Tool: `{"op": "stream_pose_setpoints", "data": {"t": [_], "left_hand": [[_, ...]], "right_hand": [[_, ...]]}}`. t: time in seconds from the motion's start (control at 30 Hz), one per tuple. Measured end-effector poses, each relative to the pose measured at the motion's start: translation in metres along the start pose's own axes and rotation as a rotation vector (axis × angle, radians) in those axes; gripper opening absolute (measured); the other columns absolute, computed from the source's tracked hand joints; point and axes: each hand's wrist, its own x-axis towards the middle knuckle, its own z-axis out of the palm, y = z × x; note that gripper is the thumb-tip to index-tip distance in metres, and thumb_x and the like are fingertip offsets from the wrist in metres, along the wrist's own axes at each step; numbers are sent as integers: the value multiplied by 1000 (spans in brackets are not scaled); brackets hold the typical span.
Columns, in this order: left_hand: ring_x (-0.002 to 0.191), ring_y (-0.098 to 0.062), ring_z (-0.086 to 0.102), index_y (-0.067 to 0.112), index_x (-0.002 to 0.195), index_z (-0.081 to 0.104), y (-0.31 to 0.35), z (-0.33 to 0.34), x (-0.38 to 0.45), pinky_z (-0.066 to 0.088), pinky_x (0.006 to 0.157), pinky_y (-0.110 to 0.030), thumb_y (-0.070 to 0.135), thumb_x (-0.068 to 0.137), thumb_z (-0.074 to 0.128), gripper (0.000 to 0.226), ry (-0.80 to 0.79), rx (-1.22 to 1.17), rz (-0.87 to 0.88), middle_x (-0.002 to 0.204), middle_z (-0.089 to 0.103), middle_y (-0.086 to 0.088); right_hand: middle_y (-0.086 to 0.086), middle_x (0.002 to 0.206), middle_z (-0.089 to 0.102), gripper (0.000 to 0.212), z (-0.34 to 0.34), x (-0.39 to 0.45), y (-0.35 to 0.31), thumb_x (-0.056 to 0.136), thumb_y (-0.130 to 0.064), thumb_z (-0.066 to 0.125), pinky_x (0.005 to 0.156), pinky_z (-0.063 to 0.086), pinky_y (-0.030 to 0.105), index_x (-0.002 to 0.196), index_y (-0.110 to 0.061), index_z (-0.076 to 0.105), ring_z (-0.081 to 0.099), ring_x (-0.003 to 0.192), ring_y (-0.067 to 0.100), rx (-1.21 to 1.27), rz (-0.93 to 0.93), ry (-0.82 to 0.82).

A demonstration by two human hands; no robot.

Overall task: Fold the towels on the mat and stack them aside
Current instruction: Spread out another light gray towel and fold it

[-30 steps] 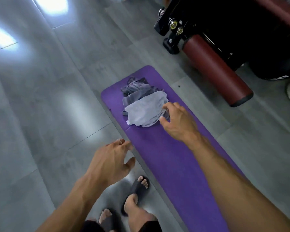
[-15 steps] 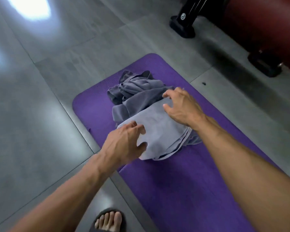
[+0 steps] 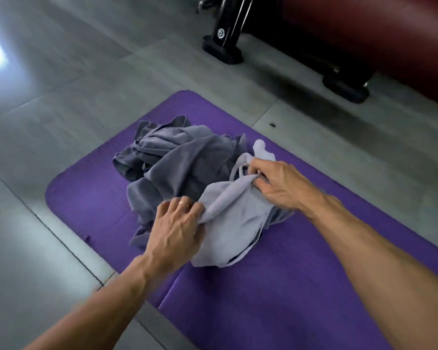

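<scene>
A purple mat [image 3: 276, 294] lies on the grey tile floor. On its far end sits a heap of crumpled dark grey towels [image 3: 177, 157], with a lighter grey towel [image 3: 233, 223] on top at the near right. My left hand [image 3: 173, 231] grips the light towel's left edge, fingers curled into the cloth. My right hand [image 3: 278, 184] pinches a bunched part of the same towel at its far right side. The cloth is gathered and creased between the two hands.
Grey floor tiles [image 3: 61, 117] surround the mat on the left and far side. A black machine foot [image 3: 223, 49] and a second foot [image 3: 347, 90] stand beyond the mat, under a dark red padded piece [image 3: 379, 39] at the upper right.
The view has dropped closer to the pile. Both hands reached the light towel and closed on it; the left hand came in from beside the mat.
</scene>
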Motion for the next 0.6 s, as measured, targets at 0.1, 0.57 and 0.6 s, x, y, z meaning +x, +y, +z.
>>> {"op": "stream_pose_setpoints", "data": {"t": [0.1, 0.57, 0.6], "left_hand": [[91, -24, 61, 18, 98, 53, 34, 2, 19, 42, 78, -31, 27, 82, 49, 19, -61, -178, 161, 91, 62, 2], [76, -21, 56, 15, 79, 53, 271, 3, 88, 37, 65, -31, 18, 86, 63, 12, -468, -333, 646, 73, 55, 5], [66, -18, 50, 12, 69, 49, 287, 6, 88, 34, 61, -30, 17, 86, 65, 24, -534, -380, 615, 64, 48, 4]], "right_hand": [[3, 95, 49, 8, -13, -32, 37, 96, -28, 39, 70, 48, 49, 92, -32, 44, 55, 78, 30, -49, 128, 35], [9, 99, 66, 12, -81, -293, 189, 99, -30, 46, 77, 48, 39, 104, -23, 55, 60, 93, 32, -186, 714, 211], [9, 98, 66, 9, -79, -310, 199, 99, -30, 46, 78, 49, 41, 100, -25, 53, 61, 91, 32, -159, 731, 201]]}}
